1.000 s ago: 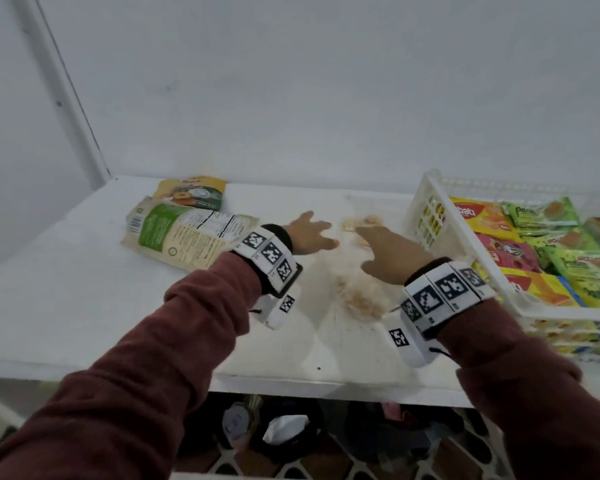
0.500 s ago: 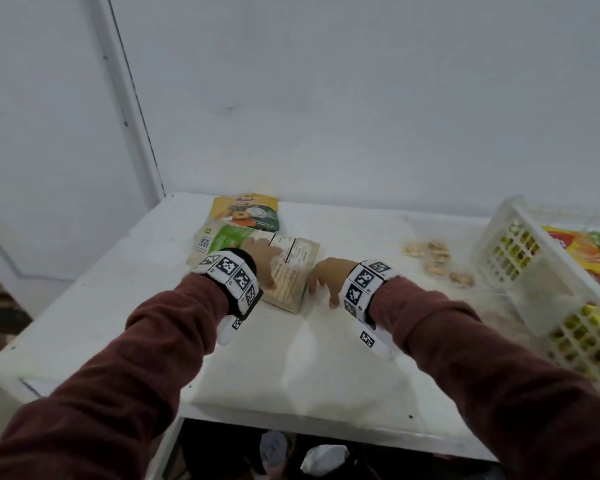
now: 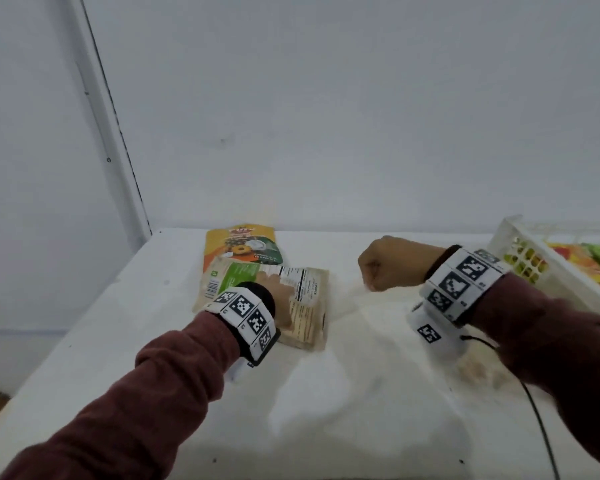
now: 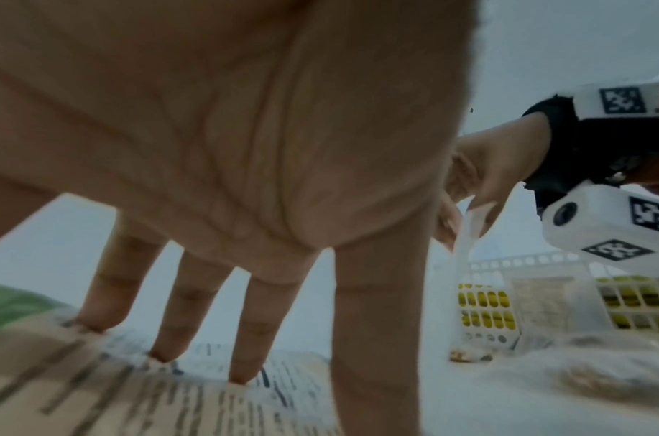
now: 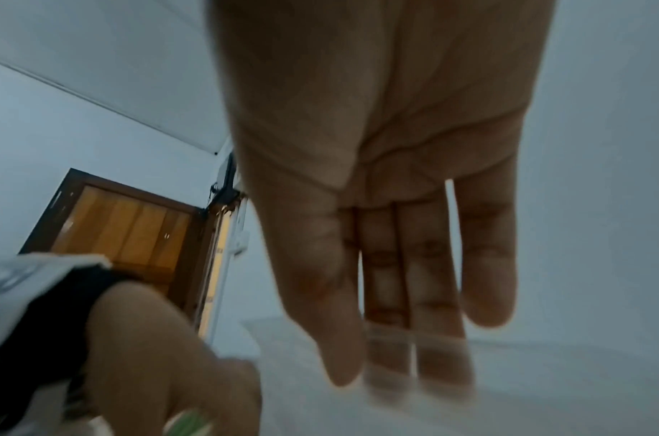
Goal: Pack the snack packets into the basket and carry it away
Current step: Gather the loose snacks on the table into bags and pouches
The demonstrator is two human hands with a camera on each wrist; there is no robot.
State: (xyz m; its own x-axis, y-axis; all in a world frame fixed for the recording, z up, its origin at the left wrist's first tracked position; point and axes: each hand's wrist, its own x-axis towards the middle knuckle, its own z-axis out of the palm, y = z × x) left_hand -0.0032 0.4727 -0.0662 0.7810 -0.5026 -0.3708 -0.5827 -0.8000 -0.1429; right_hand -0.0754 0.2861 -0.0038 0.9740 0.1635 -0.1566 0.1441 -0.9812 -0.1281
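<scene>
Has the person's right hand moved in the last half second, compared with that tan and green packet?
Yes. The right hand was at the tan and green packet's right edge; now it is apart from it, nearer the white basket.

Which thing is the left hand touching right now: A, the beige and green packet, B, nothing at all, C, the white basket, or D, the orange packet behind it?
A: the left hand's straight fingers rest their tips on the printed back of the beige and green packet, away from the basket.
</scene>
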